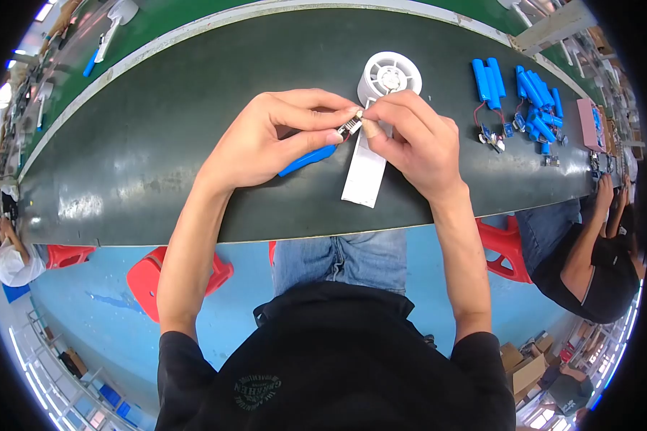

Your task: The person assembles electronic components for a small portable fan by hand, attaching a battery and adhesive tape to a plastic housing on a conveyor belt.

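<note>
My left hand [269, 136] is closed, pinching a small circuit board [348, 128] between thumb and fingertips. My right hand [420, 140] meets it at the board's upper end, with thumb and forefinger closed on a small white piece, perhaps a connector; the fingers partly hide it. Below my left thumb lies a blue cylindrical battery [309, 159], its upper part covered by the hand. A white handheld fan body [364, 176] rests on the table under my right hand, its round grille end pointing away from me.
Several blue batteries [490, 85] with wires and small boards lie at the right, beside a larger pile [539, 115]. Farther right stands a pink box [589, 126]. A co-worker [589, 266] sits at the right end. Red stools [147, 284] stand along the near edge of the dark green table [122, 158].
</note>
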{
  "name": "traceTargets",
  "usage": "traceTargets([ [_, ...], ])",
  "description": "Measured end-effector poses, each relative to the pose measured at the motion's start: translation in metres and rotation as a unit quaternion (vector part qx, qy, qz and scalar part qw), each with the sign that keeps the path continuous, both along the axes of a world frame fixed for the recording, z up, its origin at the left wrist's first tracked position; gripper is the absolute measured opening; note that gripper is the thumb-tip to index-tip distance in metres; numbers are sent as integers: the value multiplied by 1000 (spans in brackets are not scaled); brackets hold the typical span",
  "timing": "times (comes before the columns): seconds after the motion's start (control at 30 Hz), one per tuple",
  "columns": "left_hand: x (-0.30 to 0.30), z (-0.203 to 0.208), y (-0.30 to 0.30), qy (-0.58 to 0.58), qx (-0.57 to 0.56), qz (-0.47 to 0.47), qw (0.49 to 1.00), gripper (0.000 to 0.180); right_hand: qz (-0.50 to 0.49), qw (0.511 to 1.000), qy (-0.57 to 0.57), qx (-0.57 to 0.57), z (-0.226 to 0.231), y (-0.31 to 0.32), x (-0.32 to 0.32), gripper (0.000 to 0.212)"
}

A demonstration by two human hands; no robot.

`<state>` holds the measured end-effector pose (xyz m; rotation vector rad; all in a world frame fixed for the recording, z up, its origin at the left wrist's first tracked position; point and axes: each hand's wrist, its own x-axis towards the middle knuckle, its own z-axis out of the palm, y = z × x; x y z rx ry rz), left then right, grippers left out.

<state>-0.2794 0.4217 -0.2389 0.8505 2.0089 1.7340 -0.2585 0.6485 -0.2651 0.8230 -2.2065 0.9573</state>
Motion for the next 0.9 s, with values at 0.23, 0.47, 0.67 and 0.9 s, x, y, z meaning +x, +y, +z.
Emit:
traceTargets([
  [0.23,4,-4,0,-36,39,20,998,33,-83,995,-57,-12,16,-5,23,22],
  [0.47,30,10,-4,207,-219,93,949,55,-103,799,-550,-223,22,-11,72,23],
  [0.67,-11,19,-15,130,-183,207,952,53,-40,819,-540,-193,53,-13,-12,19],
  [0.9,-156,23,-51,94,-202,457,861,41,-15,915,-399,-53,7,-90,-219,33],
])
